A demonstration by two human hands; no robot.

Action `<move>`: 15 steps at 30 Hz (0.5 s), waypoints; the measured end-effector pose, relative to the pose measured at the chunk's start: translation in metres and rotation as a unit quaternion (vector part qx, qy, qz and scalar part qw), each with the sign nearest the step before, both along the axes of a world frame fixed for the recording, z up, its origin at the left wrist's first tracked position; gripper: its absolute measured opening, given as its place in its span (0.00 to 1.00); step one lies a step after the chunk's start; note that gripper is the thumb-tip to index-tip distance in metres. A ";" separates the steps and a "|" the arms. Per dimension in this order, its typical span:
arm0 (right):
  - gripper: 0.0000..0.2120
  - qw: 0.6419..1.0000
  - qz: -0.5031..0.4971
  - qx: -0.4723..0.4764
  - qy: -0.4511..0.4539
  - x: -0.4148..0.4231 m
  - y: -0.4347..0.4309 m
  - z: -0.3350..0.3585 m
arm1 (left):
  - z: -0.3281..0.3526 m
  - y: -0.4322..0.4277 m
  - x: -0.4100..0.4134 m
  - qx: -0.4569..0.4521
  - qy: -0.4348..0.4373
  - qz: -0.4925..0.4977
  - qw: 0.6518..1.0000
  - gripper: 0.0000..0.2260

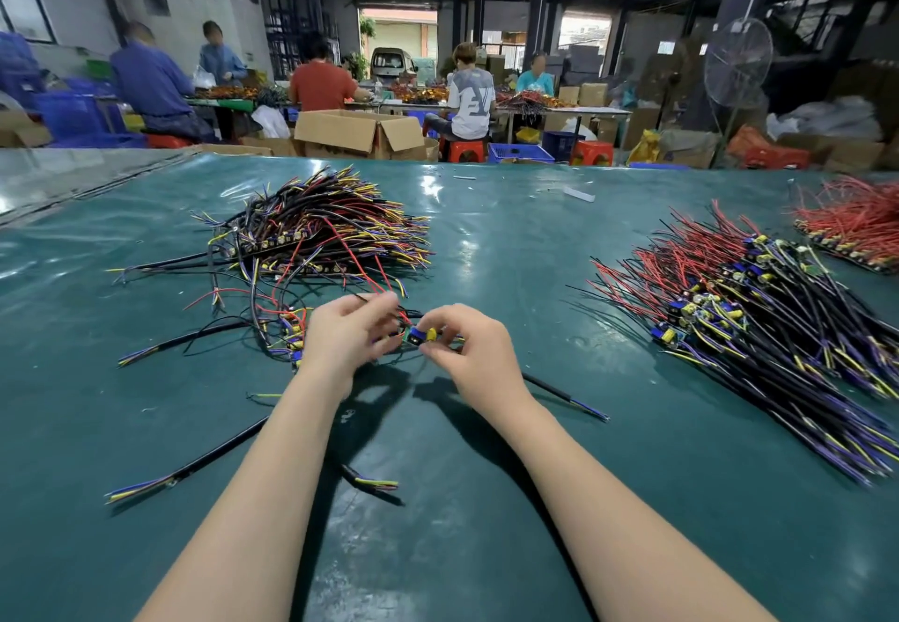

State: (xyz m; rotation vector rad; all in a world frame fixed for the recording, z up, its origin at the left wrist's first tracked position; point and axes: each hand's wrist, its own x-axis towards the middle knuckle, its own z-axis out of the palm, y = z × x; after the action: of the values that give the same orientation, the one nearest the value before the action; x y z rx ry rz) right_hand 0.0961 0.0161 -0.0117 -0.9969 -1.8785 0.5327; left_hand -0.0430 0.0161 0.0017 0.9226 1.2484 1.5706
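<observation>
Blue-and-yellow module (417,335), held just on the near side of the wire heap (321,227) above the worktop (486,427): left hand (348,337) grips its leads (403,316), right hand (469,354) pinches its body. Likely untangling; next, draw it free gently.

Far beyond the right hand (469,354), and slightly to its right, the back of a white T-shirt (471,101) bore large dark letters that read roughly "EV". Their edges were lost in folds. Two pale signs (664,47), farther right of that hand and equally distant, were too small to read.
</observation>
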 end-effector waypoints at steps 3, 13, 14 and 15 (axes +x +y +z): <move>0.08 1.000 0.006 0.012 0.017 0.000 0.000 0.002 | -0.001 -0.002 0.003 -0.030 0.060 -0.087 0.994 0.05; 0.06 0.999 0.017 0.032 0.014 -0.001 -0.007 0.016 | 0.005 -0.002 -0.006 -0.003 0.012 0.051 0.999 0.10; 0.06 0.999 0.019 0.040 0.009 0.001 -0.008 0.019 | 0.008 -0.002 -0.012 -0.003 -0.035 0.070 0.997 0.10; 0.06 0.999 0.019 0.048 -0.001 0.003 -0.008 0.022 | 0.010 -0.003 -0.018 -0.005 -0.104 0.089 0.991 0.10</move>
State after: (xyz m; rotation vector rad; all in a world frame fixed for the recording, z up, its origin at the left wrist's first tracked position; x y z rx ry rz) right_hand 0.0990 0.0080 0.0103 -0.8998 -1.9097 0.4590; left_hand -0.0613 0.0135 0.0121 0.6367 1.2150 1.7497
